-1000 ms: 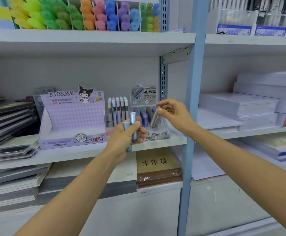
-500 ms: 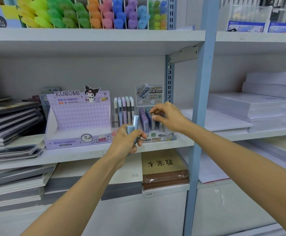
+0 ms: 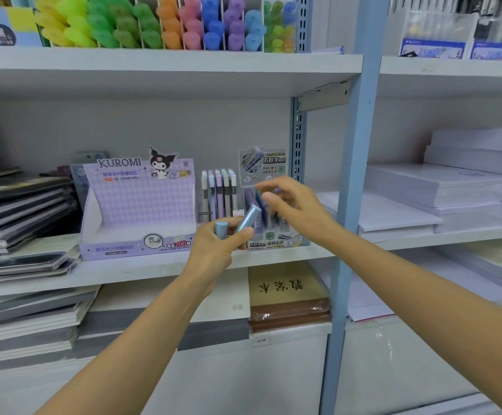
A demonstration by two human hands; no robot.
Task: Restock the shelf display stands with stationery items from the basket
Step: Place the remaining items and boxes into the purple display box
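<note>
Grey-white shelf board (image 3: 142,271): runs just beyond both hands and carries the display stands.
Lilac carton (image 3: 137,205): left of the left hand; printed "KUROMI", "2B 0.5mm" and "200".
Clear stand (image 3: 276,239): directly behind the right hand, with dark tubes (image 3: 250,200) upright inside; the front label reads "05 2B", the header card (image 3: 263,166) carries Chinese print.
Brown pack (image 3: 285,292): below both hands on the lower shelf, with brush characters upside down.
Right hand (image 3: 296,206): fingers loosely spread, holding nothing.
Left hand (image 3: 213,253): curled round two blue tubes.
Blue tubes (image 3: 247,220): in the left grip, one tilted up towards the right hand, the other showing only its cap end.
</note>
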